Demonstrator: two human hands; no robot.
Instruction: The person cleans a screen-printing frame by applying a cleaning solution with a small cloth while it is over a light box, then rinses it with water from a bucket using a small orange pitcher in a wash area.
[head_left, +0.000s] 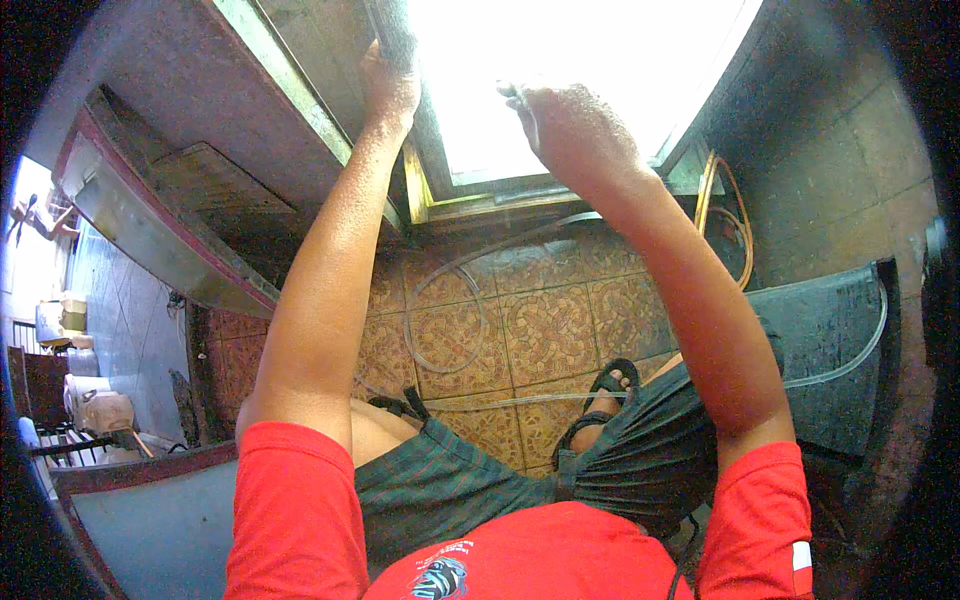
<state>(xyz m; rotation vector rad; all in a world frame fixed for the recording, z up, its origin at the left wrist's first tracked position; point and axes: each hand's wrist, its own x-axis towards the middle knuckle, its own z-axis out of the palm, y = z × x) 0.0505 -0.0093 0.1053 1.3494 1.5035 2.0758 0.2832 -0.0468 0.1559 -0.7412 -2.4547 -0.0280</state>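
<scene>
My left hand (pixel 390 85) is closed around a grey upright strip (pixel 392 25) at the left side of a brightly lit white panel (pixel 590 45), at top centre. My right hand (pixel 570 130) is raised in front of the panel, fingers curled in; glare hides whatever they may hold. Both forearms look wet. The panel sits in a weathered frame (pixel 414 182).
Coiled clear hose (pixel 445 362) lies on tiled floor (pixel 545 325) between my legs. An orange hose (pixel 740 250) hangs at right beside a dark slab (pixel 820 360). Framed boards (pixel 180 250) stand left. Farther left are a partly visible person (pixel 45 218) and several containers (pixel 100 410).
</scene>
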